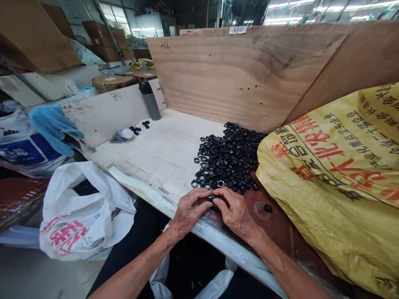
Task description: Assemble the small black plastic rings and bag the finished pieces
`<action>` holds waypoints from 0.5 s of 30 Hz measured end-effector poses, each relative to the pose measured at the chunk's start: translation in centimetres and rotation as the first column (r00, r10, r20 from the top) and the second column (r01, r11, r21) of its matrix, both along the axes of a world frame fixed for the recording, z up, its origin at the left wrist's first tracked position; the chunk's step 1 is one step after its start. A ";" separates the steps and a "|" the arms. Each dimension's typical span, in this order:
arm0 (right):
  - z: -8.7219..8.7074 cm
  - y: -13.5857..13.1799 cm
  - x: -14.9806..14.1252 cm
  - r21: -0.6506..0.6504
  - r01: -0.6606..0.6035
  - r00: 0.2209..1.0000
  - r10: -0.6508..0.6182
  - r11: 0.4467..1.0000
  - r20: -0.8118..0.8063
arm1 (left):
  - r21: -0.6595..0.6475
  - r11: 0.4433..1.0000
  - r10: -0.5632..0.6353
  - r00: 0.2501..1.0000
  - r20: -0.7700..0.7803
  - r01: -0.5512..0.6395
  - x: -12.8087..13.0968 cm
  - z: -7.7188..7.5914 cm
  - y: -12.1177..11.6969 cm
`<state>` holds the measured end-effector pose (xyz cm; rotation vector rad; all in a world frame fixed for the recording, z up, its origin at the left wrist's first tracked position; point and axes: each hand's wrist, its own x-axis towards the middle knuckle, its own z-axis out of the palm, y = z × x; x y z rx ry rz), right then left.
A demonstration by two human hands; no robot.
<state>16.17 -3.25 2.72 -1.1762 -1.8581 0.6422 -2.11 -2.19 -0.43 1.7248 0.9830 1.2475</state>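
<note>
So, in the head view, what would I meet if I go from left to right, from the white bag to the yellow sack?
White bag, dark grey bottle, left hand, small black part held in the fingers, right hand, yellow sack.

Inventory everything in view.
Black parts: many, black, mostly heaped centre-right
Held part: at least one, black, between both hands
Yellow sack: one, yellow, right
Bottle: one, grey, table's far-left corner
Plastic bag: one, clear, near bottle
Wooden boards: several, brown, behind table
Blue cloth: one, blue, far left
White bags: several, white, left
Cardboard boxes: several, brown, upper left
Table: one, white and reddish-brown, centre
Left hand: one, bare, on held part
Right hand: one, bare, on held part
</note>
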 end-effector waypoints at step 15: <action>-0.5 0.3 0.0 0.075 -0.066 0.991 0.074 0.995 -0.112 | -0.441 0.882 0.003 0.934 0.357 0.166 0.2 0.6 0.4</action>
